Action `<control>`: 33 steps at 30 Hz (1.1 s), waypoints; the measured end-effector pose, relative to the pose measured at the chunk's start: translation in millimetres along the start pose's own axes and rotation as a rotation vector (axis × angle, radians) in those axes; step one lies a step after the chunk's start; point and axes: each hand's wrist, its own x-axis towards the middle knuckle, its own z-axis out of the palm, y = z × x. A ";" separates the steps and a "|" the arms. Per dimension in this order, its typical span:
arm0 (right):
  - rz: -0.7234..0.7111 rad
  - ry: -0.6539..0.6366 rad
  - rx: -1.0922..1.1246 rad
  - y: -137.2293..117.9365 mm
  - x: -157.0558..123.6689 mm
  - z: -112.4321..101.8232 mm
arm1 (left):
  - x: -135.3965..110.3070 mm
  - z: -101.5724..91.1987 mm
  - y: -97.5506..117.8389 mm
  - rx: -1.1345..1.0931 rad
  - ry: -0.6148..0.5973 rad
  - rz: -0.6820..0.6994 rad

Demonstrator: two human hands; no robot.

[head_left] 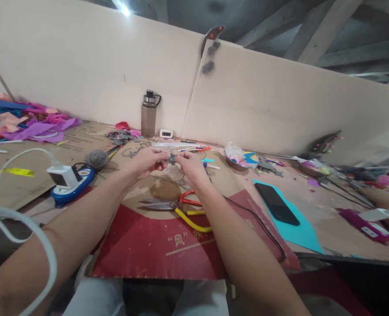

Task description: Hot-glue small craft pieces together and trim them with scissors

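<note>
My left hand (151,161) and my right hand (189,164) meet over the cardboard on the table. Between their fingertips is a small dark grey-teal piece (172,159), too small to make out. Both hands pinch it, one from each side. Below them, the blades of scissors (160,205) point left. Red handles (188,198) and yellow handles (194,223) lie by my right forearm; whether this is one tool or two I cannot tell. A crumpled clear plastic bit (174,172) is just under the fingers.
A water bottle (148,115) and small digital clock (166,133) stand by the partition. Left are grey yarn (96,159), a blue power strip (71,186) and a white cable (46,245). Right are a bowl (236,164), a phone (276,204) and another person's arm (382,197).
</note>
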 end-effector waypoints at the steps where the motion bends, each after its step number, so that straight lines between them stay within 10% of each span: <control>1: 0.007 -0.001 0.005 0.3 -0.1 0.5 | 0.6 0.0 -1.8 0.019 0.011 0.008; 18: -0.250 -0.218 -0.304 -4.1 -10.5 3.3 | 19.6 -34.1 -2.4 0.041 0.503 0.186; 29: -0.216 -0.315 0.213 -59.3 -30.8 -45.4 | 23.6 -66.6 3.4 -0.299 0.706 0.243; 33: -0.190 -0.627 0.008 -58.2 -32.9 -53.1 | 25.3 -68.9 6.2 -0.323 0.654 0.229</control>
